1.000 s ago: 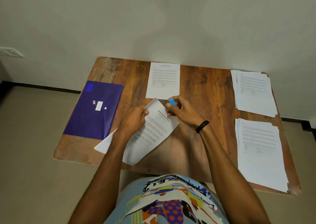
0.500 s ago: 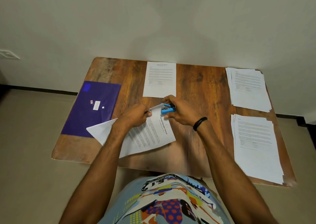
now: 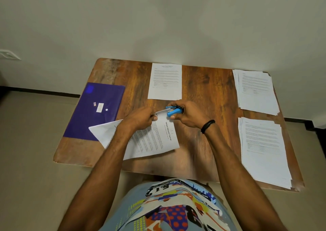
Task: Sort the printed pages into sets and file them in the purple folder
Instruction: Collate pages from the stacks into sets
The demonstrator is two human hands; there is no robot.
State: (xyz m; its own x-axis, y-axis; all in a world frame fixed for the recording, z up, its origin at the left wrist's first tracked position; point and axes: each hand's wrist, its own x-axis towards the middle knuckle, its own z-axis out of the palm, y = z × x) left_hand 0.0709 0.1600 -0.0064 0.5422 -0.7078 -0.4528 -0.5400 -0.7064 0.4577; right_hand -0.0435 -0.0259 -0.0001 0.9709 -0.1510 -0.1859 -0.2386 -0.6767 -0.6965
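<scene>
1. Nearest, at the front right of the table (image 3: 208, 93): a near stack (image 3: 262, 151) of printed pages, flat, well apart from both hands.
2. Pinches the set of pages (image 3: 155, 140) by its top corner with the left hand (image 3: 141, 118), fingers curled on the paper. Lying flatter than a second ago, with one corner over the purple folder (image 3: 98, 110); middle hidden by the left forearm.
3. Grips the blue stapler (image 3: 173, 112) in the right hand (image 3: 190, 115), black wristband (image 3: 207, 126) behind. Mouth now closed over that pinched corner, no longer just beside it; rear hidden by fingers.
4. Purple folder flat and shut at the left edge.
5. Farthest: a single page (image 3: 165, 81) just beyond the stapler, and a far stack (image 3: 255, 91) at back right.
</scene>
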